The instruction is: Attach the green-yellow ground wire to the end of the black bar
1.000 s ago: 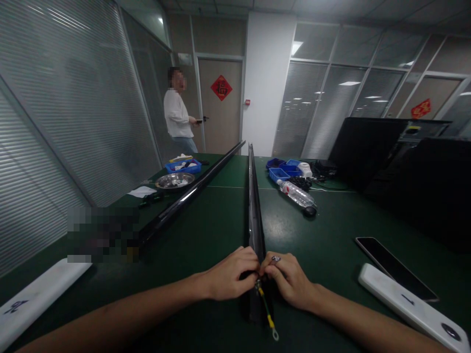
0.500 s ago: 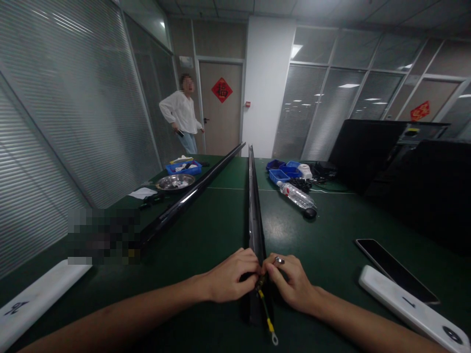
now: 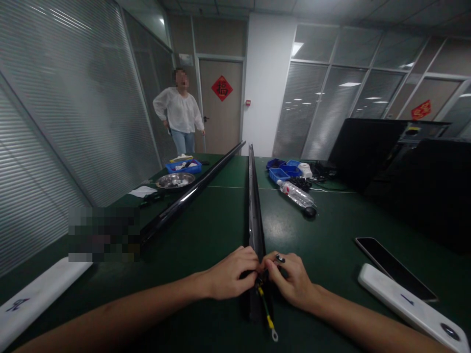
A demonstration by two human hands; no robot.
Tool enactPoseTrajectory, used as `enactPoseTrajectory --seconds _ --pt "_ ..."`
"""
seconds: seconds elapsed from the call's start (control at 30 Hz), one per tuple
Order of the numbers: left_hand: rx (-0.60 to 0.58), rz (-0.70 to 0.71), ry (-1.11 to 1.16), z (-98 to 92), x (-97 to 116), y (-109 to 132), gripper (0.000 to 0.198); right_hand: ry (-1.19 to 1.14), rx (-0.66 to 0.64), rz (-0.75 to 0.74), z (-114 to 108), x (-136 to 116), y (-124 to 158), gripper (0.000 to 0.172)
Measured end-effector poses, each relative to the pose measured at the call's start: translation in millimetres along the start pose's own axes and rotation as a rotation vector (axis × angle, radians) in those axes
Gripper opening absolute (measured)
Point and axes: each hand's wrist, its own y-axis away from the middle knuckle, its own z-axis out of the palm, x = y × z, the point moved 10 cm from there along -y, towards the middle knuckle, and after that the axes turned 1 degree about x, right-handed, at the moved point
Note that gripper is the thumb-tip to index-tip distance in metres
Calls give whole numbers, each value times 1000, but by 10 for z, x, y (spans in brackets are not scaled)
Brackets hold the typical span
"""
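Note:
A long black rail [image 3: 252,206] runs down the middle of the green table [image 3: 213,230] toward me. My left hand [image 3: 230,275] and my right hand [image 3: 290,279] meet at its near end, fingers pinched together on the top of a yellow-green wire [image 3: 265,308]. The wire hangs down over the rail's end and finishes in a metal ring terminal [image 3: 274,335]. A ring shows on a finger of my right hand. What the fingertips press on is hidden between them.
A second black rail [image 3: 184,198] lies to the left. A phone [image 3: 393,267] and white bar [image 3: 408,306] lie at right, another white bar [image 3: 37,296] at left. Blue bins [image 3: 281,170], a water bottle [image 3: 297,194] and a metal bowl [image 3: 174,180] sit farther back. A person [image 3: 178,115] stands by the door.
My hands stay pinched at the rail's end with only slight finger shifts. The person by the door has turned round and stepped left, now facing this way.

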Motion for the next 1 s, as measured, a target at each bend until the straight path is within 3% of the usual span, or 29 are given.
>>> enactPoseTrajectory --seconds 0.37,1.0 --pt "-6 -3 -2 18 -27 0 14 97 -66 29 49 37 48 25" --pt "-5 -5 18 20 -14 -2 17 -96 -129 28 83 51 -2 40"
